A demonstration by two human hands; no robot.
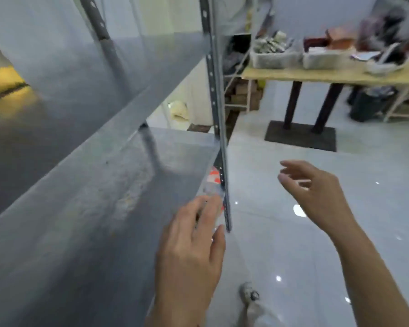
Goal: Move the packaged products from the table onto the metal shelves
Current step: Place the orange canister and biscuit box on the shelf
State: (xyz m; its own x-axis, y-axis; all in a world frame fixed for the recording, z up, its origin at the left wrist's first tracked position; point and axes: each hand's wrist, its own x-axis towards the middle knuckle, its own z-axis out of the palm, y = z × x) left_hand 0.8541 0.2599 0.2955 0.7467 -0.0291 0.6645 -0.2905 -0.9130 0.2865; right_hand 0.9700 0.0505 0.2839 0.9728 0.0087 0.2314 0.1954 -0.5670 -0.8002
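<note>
Left hand (194,244) is at the front right corner of the metal shelves (92,197), fingers fairly straight and laid against a clear packet (213,185) with red print. The packet sits just beside the corner post (216,102), partly hidden under the shelf edge. The thumb lies along its near side. The view is blurred here, so I cannot tell whether the hand grips the packet or only touches it. Right hand (316,194) hangs in the air over the floor (293,244), well apart from the shelves, fingers spread and loosely curved, holding nothing. The shelf boards nearest the hands are bare grey metal. The table (328,75) stands at the far side of the room, well apart from the shelves. It carries two pale bins (276,59) side by side and further goods, too blurred to identify. One shoe (248,293) shows on the floor below the hands.
</note>
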